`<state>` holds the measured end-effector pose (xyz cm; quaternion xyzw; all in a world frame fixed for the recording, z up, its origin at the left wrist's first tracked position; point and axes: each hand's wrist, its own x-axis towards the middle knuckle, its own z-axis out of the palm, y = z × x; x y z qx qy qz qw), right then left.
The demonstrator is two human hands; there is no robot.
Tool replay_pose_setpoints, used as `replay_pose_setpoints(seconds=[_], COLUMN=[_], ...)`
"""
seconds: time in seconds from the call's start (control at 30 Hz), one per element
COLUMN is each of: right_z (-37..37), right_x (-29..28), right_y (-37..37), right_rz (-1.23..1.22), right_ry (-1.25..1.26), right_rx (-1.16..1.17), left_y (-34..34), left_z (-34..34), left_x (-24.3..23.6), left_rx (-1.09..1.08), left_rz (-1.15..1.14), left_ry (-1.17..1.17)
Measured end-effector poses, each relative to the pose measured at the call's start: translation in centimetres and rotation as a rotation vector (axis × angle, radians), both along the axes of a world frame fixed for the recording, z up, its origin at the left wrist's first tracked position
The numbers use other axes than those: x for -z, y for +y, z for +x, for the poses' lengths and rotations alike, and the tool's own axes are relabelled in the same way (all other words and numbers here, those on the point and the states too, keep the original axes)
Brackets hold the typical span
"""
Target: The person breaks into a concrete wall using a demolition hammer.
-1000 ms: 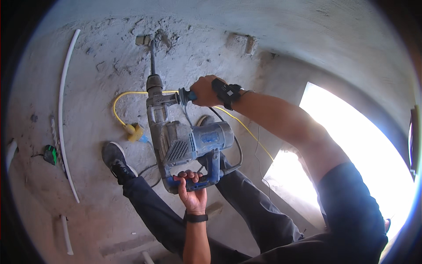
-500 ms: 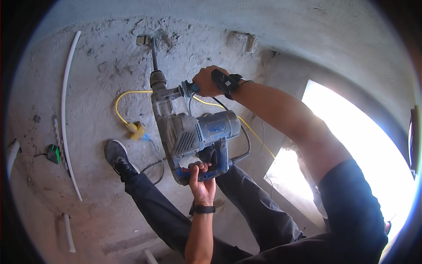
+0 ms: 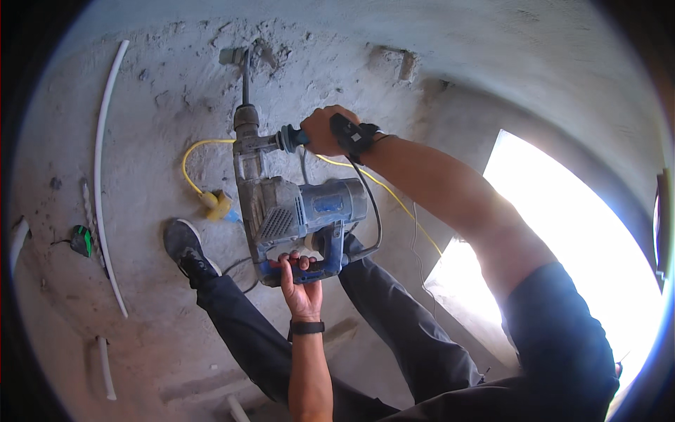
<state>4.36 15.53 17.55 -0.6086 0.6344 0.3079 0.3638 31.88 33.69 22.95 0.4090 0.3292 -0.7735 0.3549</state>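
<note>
A dusty blue-grey rotary hammer (image 3: 278, 204) with a long steel bit (image 3: 246, 81) is held in both my hands. My right hand (image 3: 329, 130) is closed around its side handle (image 3: 292, 138), near the front of the tool. Lower down, my left hand (image 3: 301, 288) has its palm upward and its fingers curled onto the rear handle (image 3: 320, 273). The bit's tip meets the rough grey wall beside a small box-like recess (image 3: 228, 56) and a chipped hole (image 3: 264, 55). Whether the tip is inside the recess, I cannot tell.
A yellow cable (image 3: 193, 158) with a yellow connector (image 3: 219, 205) lies behind the hammer. To the left are a long white pipe (image 3: 102, 169) and a green-black tape measure (image 3: 81, 241). My shoe (image 3: 184, 246) is left of the tool; a bright opening (image 3: 562, 232) is at right.
The hammer's rear end and my left hand have swung to the left, so the tool stands straighter. My right hand has shifted slightly left with it. The view has moved a little.
</note>
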Motion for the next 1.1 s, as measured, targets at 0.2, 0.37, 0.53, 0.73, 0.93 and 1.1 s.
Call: replay_pose_setpoints(seconds=[0.2, 0.37, 0.53, 0.73, 0.93, 1.1], right_z=[0.3, -0.5, 0.3, 0.7, 0.2, -0.6], right_x=[-0.6, -0.2, -0.7, -0.9, 0.0, -1.0], right_y=[0.4, 0.0, -0.1, 0.0, 0.9, 2.2], right_rz=[0.058, 0.025, 0.053, 0.042, 0.047, -0.044], right_ry=[0.037, 0.033, 0.056, 0.083, 0.016, -0.047], right_rx=[0.082, -0.012, 0.047, 0.122, 0.177, 0.184], left_y=[0.4, 0.8, -0.1, -0.6, -2.4, -4.1], left_z=[-0.1, -0.4, -0.3, 1.2, 1.3, 1.5], left_x=[0.2, 0.5, 0.9, 2.5, -0.3, -4.3], left_rx=[0.061, 0.050, 0.026, 0.046, 0.099, 0.157], left_rz=[0.053, -0.033, -0.016, -0.057, -0.110, -0.041], left_ry=[-0.032, 0.009, 0.003, -0.013, -0.142, -0.115])
